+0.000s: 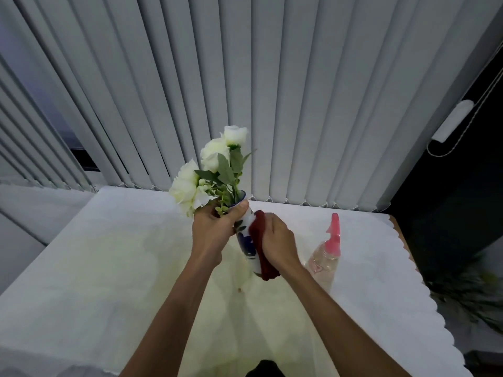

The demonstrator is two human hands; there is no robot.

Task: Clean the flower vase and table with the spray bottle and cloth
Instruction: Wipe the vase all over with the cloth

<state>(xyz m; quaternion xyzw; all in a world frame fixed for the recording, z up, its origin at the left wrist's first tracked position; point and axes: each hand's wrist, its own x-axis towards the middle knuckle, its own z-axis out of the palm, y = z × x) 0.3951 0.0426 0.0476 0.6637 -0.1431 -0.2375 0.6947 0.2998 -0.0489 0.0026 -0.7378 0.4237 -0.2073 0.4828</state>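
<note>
A white vase with blue flower patterns (pixel 246 242) is tilted to the left above the table, holding white roses with green leaves (pixel 211 165). My left hand (pixel 213 229) grips the vase around its neck, thumb at the rim. My right hand (pixel 277 240) presses a dark red cloth (pixel 262 250) against the right side of the vase body. The cloth covers part of the vase. A clear spray bottle with a pink trigger head (pixel 326 254) stands on the table to the right of my right hand.
The table carries a white cloth with a scalloped edge (pixel 109 254); its right edge runs diagonally. Grey vertical blinds (pixel 272 91) hang behind the table. A small brown speck (pixel 239 289) lies on the tablecloth. Green foliage sits low on the right (pixel 468 295).
</note>
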